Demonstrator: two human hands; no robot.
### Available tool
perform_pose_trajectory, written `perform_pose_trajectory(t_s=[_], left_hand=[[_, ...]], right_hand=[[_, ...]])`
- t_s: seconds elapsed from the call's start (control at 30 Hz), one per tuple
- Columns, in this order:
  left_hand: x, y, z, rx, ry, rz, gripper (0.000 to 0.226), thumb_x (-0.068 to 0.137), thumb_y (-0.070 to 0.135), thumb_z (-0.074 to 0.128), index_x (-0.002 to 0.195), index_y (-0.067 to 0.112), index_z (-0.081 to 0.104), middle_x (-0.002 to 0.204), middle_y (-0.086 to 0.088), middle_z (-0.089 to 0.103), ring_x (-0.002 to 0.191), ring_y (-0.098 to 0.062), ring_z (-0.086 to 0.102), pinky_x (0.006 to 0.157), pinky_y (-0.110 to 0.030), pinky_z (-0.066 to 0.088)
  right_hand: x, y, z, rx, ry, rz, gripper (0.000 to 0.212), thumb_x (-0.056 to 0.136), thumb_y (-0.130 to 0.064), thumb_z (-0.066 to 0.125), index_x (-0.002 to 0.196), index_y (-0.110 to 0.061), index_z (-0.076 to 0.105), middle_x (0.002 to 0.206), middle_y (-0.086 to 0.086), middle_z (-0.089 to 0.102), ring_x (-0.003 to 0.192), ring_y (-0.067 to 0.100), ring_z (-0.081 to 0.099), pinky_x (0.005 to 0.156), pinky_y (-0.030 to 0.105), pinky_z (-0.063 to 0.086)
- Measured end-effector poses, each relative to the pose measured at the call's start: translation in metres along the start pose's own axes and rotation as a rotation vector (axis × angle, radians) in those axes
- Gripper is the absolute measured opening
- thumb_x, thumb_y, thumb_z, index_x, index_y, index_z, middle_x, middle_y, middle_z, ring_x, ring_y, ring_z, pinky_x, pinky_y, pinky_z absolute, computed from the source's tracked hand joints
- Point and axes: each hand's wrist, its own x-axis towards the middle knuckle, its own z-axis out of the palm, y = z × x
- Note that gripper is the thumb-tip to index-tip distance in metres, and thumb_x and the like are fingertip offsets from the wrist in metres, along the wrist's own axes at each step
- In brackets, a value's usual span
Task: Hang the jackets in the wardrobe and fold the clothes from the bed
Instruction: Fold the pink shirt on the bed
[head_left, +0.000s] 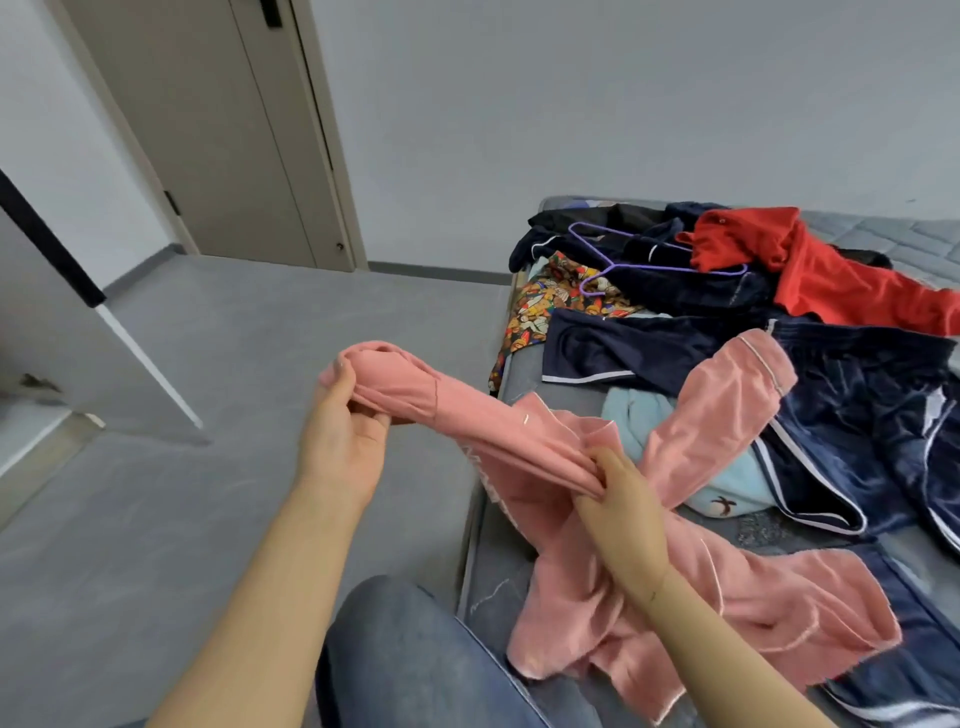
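A pink velvet garment (727, 415) with white piping lies partly on the bed (883, 234), one bunched part stretched out over the floor. My left hand (343, 436) grips the far bunched end of it, off the bed's edge. My right hand (618, 499) clutches the same bunched part closer to the bed. The rest of the pink garment drapes down over the bed's near corner. A pile of dark navy velvet clothes (857, 395), a red garment (810, 275), a light blue item (732, 483) and a colourful patterned cloth (550, 301) cover the mattress. A purple hanger (623, 260) rests on the pile.
A grey floor (208, 389) spreads to the left of the bed. A closed door (223, 130) stands at the back. A white panel with a black edge (78, 291) juts in from the left. My knee in blue jeans (415, 660) is at the bottom.
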Motion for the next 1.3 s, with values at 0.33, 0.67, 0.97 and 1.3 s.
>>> perform_pose_trajectory(t_s=[0.33,0.67,0.97,1.3], left_hand=[[-0.046,0.062,0.012,-0.076,0.031,0.270,0.049,0.103,0.037,0.041,0.143,0.009,0.040,0.131,-0.012,0.058,0.120,-0.025,0.058,0.095,-0.038,0.049],[-0.030,0.103,0.117,-0.082,-0.189,0.403,0.031,0.102,0.033,0.047,0.123,0.012,0.055,0.111,-0.007,0.062,0.100,-0.017,0.062,0.084,-0.032,0.055],[0.055,-0.069,0.157,0.516,-0.483,-0.304,0.043,0.099,0.007,0.050,0.141,0.009,0.039,0.125,-0.011,0.064,0.114,-0.022,0.063,0.094,-0.031,0.050],[-0.057,-0.176,-0.032,1.420,-0.150,-0.264,0.029,0.076,0.034,0.080,0.073,0.020,0.054,0.059,0.010,0.057,0.062,-0.009,0.053,0.059,-0.026,0.038]], right_hand=[[-0.005,-0.074,-0.037,0.689,-0.491,0.209,0.027,0.100,-0.018,0.052,0.086,-0.024,0.074,0.085,-0.004,0.076,0.077,0.004,0.068,0.072,0.021,0.056],[0.039,-0.107,-0.104,0.972,-0.693,0.351,0.027,0.084,-0.010,0.065,0.109,-0.005,0.073,0.102,0.018,0.073,0.093,0.030,0.071,0.078,0.041,0.059],[0.153,0.019,-0.150,-0.280,-0.206,0.266,0.068,0.090,-0.035,0.064,0.147,-0.015,0.035,0.141,0.020,0.043,0.131,0.038,0.041,0.107,0.042,0.035],[-0.045,0.092,-0.012,-0.162,-0.067,0.163,0.049,0.075,-0.009,0.072,0.123,-0.011,0.062,0.128,0.010,0.053,0.119,0.031,0.048,0.099,0.038,0.041]])
